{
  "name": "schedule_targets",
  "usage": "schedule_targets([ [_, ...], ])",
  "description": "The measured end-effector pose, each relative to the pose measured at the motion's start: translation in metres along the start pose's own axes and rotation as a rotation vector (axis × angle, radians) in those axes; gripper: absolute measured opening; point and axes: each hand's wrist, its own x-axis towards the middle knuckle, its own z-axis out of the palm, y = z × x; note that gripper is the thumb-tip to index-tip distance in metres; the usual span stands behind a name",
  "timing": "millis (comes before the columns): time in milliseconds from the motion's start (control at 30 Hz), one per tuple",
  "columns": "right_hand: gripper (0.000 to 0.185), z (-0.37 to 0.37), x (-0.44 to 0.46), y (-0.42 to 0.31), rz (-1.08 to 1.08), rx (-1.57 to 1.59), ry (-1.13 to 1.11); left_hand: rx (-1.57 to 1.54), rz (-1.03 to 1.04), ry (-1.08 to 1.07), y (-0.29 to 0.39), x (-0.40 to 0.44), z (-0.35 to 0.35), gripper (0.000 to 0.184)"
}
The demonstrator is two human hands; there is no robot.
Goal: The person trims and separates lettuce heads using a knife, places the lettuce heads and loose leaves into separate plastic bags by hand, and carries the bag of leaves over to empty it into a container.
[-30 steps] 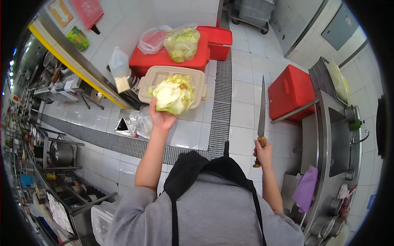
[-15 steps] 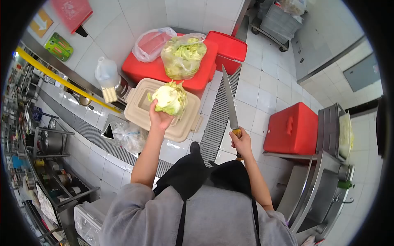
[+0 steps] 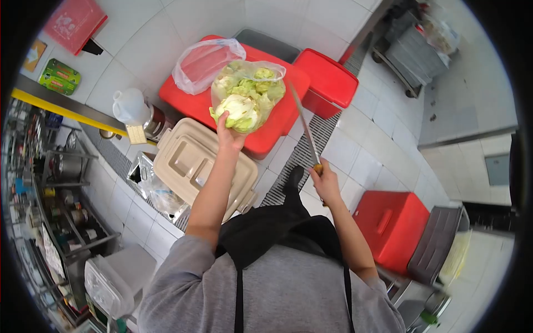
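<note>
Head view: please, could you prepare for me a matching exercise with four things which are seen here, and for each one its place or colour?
Column 1
1. Knife
2. Lettuce head
3. Lidded container
4. Bag of leaves

Column 2
A. Beige
B. In the left hand
C. On a red box
D. In the right hand

Pairs: 1-D, 2-B, 3-A, 4-C

Lettuce head (image 3: 244, 112): cream and pale green, we see, at the left fingers (image 3: 224, 122)
Knife (image 3: 308, 133): grey blade, yellow-brown handle within the right fingers (image 3: 315, 176)
Chest (image 3: 266, 142): plain red, beyond the left fingers
Lid (image 3: 180, 178): plain beige, nearer us than the left fingers
Grating (image 3: 300, 155): we make out stripes, left of the right fingers
Apron (image 3: 261, 236): black, nearer us than all fingers
</note>
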Motion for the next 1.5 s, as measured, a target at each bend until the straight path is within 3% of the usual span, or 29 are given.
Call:
schedule_targets([
  [33, 0.038, 0.008, 0.027, -0.002, -0.175, -0.054, 0.016, -0.005, 0.014, 0.059, -0.007, 0.010, 0.002, 0.062],
  [133, 0.037, 0.009, 0.100, -0.043, -0.427, -0.062, -0.074, 0.017, 0.093, 0.177, -0.024, 0.036, 0.015, 0.062],
  [233, 0.033, 0.008, 0.157, -0.068, -0.497, -0.235, -0.247, 0.045, 0.144, 0.253, -0.028, 0.053, 0.026, 0.062],
  [367, 0.030, 0.020, 0.204, -0.062, -0.508, -0.200, -0.440, 0.070, 0.204, 0.405, -0.032, 0.061, 0.025, 0.060],
  [533, 0.027, 0.034, 0.235, -0.061, -0.400, -0.210, -0.621, 0.204, 0.307, 0.415, -0.039, 0.068, -0.003, 0.062],
  [633, 0.030, 0.061, 0.254, -0.056, -0.448, -0.200, -0.572, 0.278, 0.363, 0.456, -0.044, 0.079, -0.001, 0.066],
  [700, 0.027, 0.066, 0.270, -0.066, -0.386, -0.173, -0.653, 0.258, 0.413, 0.469, -0.047, 0.087, -0.009, 0.069],
  [800, 0.025, 0.083, 0.280, -0.069, -0.325, -0.158, -0.671, 0.226, 0.378, 0.480, -0.040, 0.099, -0.011, 0.068],
  [900, 0.023, 0.111, 0.293, -0.050, -0.318, -0.150, -0.664, 0.395, 0.376, 0.582, -0.041, 0.101, 0.011, 0.055],
  [1000, 0.022, 0.116, 0.300, -0.040, -0.363, -0.132, -0.713, 0.263, 0.315, 0.586, -0.035, 0.100, 0.002, 0.053],
  [1033, 0.023, 0.112, 0.303, -0.040, -0.382, -0.135, -0.732, 0.225, 0.204, 0.524, -0.032, 0.102, -0.022, 0.053],
  [1133, 0.025, 0.089, 0.282, -0.057, -0.375, -0.253, -0.679, -0.060, 0.055, 0.568, -0.014, 0.105, -0.008, 0.057],
  [1267, 0.028, 0.086, 0.271, -0.049, -0.429, -0.282, -0.599, -0.051, -0.086, 0.497, -0.004, 0.101, 0.007, 0.062],
  [1500, 0.029, 0.104, 0.298, -0.016, -0.436, -0.251, -0.576, -0.017, -0.146, 0.457, -0.005, 0.087, 0.036, 0.061],
])
